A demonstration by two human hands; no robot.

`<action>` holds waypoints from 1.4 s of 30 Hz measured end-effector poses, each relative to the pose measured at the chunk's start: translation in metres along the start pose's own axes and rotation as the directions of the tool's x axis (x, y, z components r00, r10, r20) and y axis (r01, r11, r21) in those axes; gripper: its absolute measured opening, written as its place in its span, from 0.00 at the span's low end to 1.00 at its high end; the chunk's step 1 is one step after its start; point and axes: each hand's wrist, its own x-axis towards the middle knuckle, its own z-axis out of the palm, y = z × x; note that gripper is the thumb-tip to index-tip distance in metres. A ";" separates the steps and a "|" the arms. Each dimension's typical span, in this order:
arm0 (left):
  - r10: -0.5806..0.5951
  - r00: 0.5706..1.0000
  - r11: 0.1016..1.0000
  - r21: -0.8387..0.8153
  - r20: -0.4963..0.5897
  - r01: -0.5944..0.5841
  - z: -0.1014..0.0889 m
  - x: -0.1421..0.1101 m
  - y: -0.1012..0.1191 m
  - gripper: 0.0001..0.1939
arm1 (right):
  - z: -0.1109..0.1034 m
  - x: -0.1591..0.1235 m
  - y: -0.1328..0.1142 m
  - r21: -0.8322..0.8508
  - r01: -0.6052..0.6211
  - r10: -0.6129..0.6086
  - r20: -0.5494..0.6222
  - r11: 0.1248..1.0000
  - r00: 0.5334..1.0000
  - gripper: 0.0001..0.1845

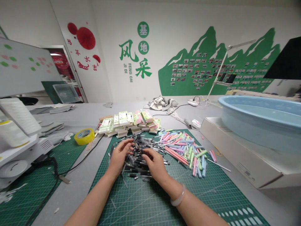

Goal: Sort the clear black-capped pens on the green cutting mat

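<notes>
A heap of black and clear pen parts (138, 169) lies on the green cutting mat (188, 194), with both my hands in it. My left hand (119, 157) is at the heap's left side, its fingers curled together among the dark pieces. Opposite it, my right hand (155, 163), with a pale bracelet on the wrist, pinches thumb against fingers at the pile's middle. What either hand grips is too small and dark to make out. Beside the black heap, on the right, is a pile of pastel pen parts (181, 144) in pink, blue, green and purple.
Stacked small boxes (124, 119) stand behind the heaps. A yellow tape roll (84, 136) and a white machine (18, 153) are at left. On the right, a blue basin (258, 116) rests on a white carton (237, 157). Grey cloth (162, 103) lies at the back.
</notes>
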 end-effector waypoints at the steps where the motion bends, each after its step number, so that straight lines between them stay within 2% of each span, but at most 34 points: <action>1: 0.023 0.999 0.995 0.095 -0.023 -0.021 -0.007 0.004 -0.003 0.19 | 0.000 0.000 0.001 0.003 -0.018 0.018 -0.014 1.000 1.000 0.10; 3: 0.092 0.996 0.941 0.328 -0.021 -0.080 -0.021 0.011 -0.011 0.14 | 0.000 0.000 0.004 0.009 -0.048 0.048 -0.029 0.999 0.998 0.11; 6: 0.132 0.988 0.798 0.583 0.079 -0.153 -0.034 0.018 -0.022 0.10 | 0.000 0.000 0.006 0.012 -0.071 0.072 -0.030 0.997 0.997 0.11; 8: 0.119 0.984 0.717 0.674 0.134 -0.179 -0.039 0.019 -0.027 0.09 | -0.001 0.001 0.007 0.009 -0.074 0.075 -0.036 0.997 0.997 0.11; 11: 0.108 0.984 0.637 0.749 0.144 -0.180 -0.042 0.020 -0.030 0.08 | -0.003 0.002 0.006 0.002 -0.068 0.068 -0.049 0.998 0.996 0.10; 17: 0.093 0.986 0.593 0.787 0.141 -0.168 -0.047 0.022 -0.031 0.07 | -0.002 0.002 0.008 -0.009 -0.073 0.072 -0.056 0.997 0.996 0.10; 25: 0.098 0.955 0.580 0.764 0.278 -0.282 -0.030 0.015 -0.028 0.06 | -0.001 0.001 0.008 -0.002 -0.072 0.072 -0.057 0.997 0.996 0.11; 34: 0.089 0.953 0.518 0.804 0.290 -0.293 -0.024 0.011 -0.031 0.06 | 0.000 0.000 0.008 -0.005 -0.070 0.070 -0.052 0.998 0.996 0.11; 42: 0.107 0.940 0.498 0.800 0.325 -0.333 -0.017 0.008 -0.022 0.06 | 0.001 0.000 0.007 0.016 -0.057 0.058 -0.061 0.998 0.996 0.11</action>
